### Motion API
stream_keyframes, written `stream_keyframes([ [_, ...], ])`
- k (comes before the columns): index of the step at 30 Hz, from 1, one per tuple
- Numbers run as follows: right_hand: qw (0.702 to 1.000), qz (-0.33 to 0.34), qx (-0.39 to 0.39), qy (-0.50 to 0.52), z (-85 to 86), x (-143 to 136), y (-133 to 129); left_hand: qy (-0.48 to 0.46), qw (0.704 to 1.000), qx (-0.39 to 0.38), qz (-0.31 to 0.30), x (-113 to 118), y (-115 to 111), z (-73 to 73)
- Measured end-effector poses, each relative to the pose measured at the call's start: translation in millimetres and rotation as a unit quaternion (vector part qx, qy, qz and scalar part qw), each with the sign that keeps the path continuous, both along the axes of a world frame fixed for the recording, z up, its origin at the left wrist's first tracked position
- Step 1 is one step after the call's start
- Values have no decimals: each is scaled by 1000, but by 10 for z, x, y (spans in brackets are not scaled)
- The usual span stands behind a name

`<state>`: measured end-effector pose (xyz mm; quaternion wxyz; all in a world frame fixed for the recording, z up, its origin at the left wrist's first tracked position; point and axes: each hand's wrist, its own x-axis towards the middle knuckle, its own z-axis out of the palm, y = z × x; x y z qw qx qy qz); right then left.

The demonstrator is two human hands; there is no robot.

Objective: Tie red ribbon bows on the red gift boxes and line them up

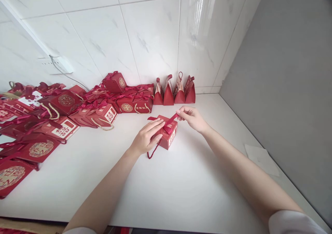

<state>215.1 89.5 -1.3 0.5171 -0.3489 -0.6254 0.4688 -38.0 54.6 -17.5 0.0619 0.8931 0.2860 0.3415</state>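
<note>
A small red gift box (164, 142) with a white label on its end sits on the white table. My left hand (147, 134) holds it from the left, fingers over the top and thumb along the near side. Across the top runs a dark red ribbon (169, 126), one loose end sticking out past my left fingertips. Its other end is pinched between thumb and fingertips of my right hand (192, 118), lifted just above the box's right side. A twisted red cord handle (153, 152) hangs from the box onto the table. My left fingers hide part of the lid.
Red gift boxes (126, 104) with ribbons and cord handles crowd the table's left side. Several pointed red boxes (168, 94) stand along the tiled wall. A white sheet (261, 159) lies at the right, near a grey panel (287, 75). A cable (64, 74) runs from a wall socket.
</note>
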Motion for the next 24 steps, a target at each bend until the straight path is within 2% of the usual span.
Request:
stream_keyframes([
  [4,999,-14,29,-27,28,-45,178,13,1000,24,-3,12,-9,0],
  [7,997,-30,26,-62,-60,-70,297,16,999,37,8,17,-7,12],
  [12,986,-26,-58,-155,-326,-72,410,30,998,49,26,7,4,15],
  [15,980,-5,-87,-179,-384,-67,426,40,997,55,30,6,-6,0],
  [19,969,-3,-92,-230,-239,-98,468,50,991,103,69,25,-27,-14],
  [22,970,-18,-59,-234,-19,-223,528,65,984,135,95,39,-32,-18],
  [24,973,7,-42,-227,137,-368,565,72,982,140,103,40,-32,-20],
])
